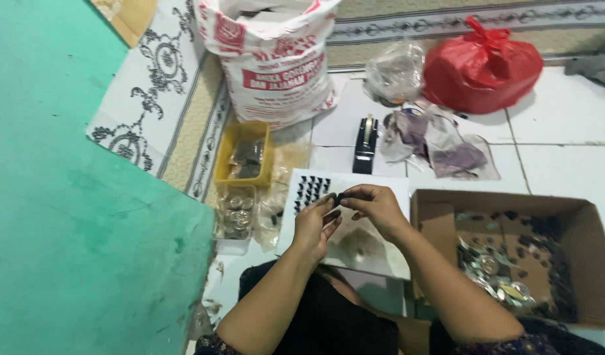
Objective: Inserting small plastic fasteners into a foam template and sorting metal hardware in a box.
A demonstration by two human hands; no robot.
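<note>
My left hand (317, 225) and my right hand (375, 205) meet over a white card (381, 260) lying on the floor in front of me. Together their fingertips pinch a small dark piece (340, 196) just above the card. Rows of small dark pieces (312, 190) are stuck on the card's far left corner. A darker smudge marks the card's middle. My forearms reach in from the bottom edge.
An open cardboard box (592, 227) of small dark and shiny bits sits at right. A yellow tray (225, 148), a clear tub (234, 217), a black tape dispenser (365, 138), clear bags (447, 148), a red bag (483, 66) and a white sack (276, 59) lie beyond. A green wall (66, 217) stands at left.
</note>
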